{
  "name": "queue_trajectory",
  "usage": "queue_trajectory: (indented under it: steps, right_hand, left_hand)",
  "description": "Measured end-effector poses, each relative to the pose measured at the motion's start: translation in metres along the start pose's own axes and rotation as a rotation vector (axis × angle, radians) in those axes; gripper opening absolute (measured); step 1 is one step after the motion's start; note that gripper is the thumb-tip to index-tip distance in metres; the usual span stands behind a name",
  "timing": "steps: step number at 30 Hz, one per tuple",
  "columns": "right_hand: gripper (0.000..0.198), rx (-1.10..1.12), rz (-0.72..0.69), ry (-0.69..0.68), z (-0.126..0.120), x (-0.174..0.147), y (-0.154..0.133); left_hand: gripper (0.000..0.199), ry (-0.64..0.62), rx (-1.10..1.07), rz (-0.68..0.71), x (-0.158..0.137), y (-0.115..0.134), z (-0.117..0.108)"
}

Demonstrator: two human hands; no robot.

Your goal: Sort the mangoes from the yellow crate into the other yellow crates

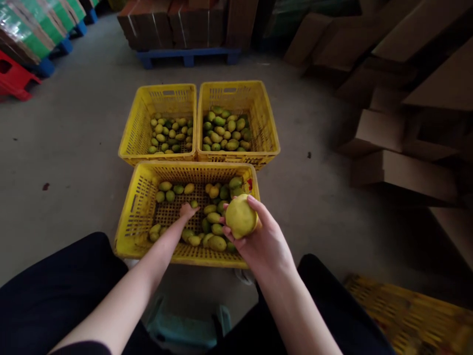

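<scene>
- The right hand (268,236) is curling round a large yellow-green fruit (241,217), holding it above the near crate (137,197).
- The left hand (187,211) is sitting low inside that crate, beside a small green fruit (194,203); whether it is pinching it, I cannot tell.
- A loosening right grip could be letting the round fruit roll off, bruising those below.
- Two hands are showing; one fruit is resting in the right.
- Three crates are holding fruit: the near one, the back-left crate (129,133) and the back-right crate (266,118).
- Five fruits are clustering at the near crate's far-left corner; the others are overlapping too much for counting.
</scene>
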State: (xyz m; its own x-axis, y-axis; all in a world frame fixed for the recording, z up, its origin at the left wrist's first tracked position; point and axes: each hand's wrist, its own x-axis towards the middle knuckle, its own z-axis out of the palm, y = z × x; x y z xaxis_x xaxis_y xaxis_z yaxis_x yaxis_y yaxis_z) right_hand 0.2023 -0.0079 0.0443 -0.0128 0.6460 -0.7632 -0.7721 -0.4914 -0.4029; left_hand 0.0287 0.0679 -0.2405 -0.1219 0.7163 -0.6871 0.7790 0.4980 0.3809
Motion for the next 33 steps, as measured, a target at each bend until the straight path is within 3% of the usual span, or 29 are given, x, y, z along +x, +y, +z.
queue_trajectory:
  steps: [4,7,12,15,19,21,24,33]
  right_hand:
    - [0.033,-0.001,-0.004,-0.024,0.003,0.001,0.002]
    - [0.037,0.008,-0.06,-0.052,0.012,-0.003,0.003]
    - [0.037,-0.018,-0.15,-0.214,0.027,-0.01,0.004]
    - [0.032,-0.084,-0.206,-0.336,0.031,-0.009,0.012]
    - [0.027,-0.219,-0.526,-0.335,0.033,-0.011,0.029]
    - [0.028,-0.306,-0.703,-0.331,0.032,-0.017,0.035]
    - [0.038,-0.546,-0.945,-0.355,0.026,-0.024,0.041]
    - [0.043,-0.929,-1.479,-0.42,0.012,-0.007,0.041]
  left_hand:
    - [0.026,0.051,-0.074,0.007,-0.004,0.004,0.0]
    - [0.029,0.077,-0.132,0.09,-0.012,0.014,-0.024]
    - [0.033,0.165,-0.251,0.363,-0.053,0.055,-0.114]
    - [0.049,0.259,-0.427,0.645,-0.108,0.076,-0.174]
    - [0.058,0.233,-0.686,0.93,-0.194,0.075,-0.219]
    - [0.054,0.212,-0.736,0.981,-0.225,0.063,-0.224]
    - [0.055,0.23,-0.709,1.022,-0.247,0.041,-0.215]
    - [0.056,0.481,-0.54,1.2,-0.237,0.024,-0.177]
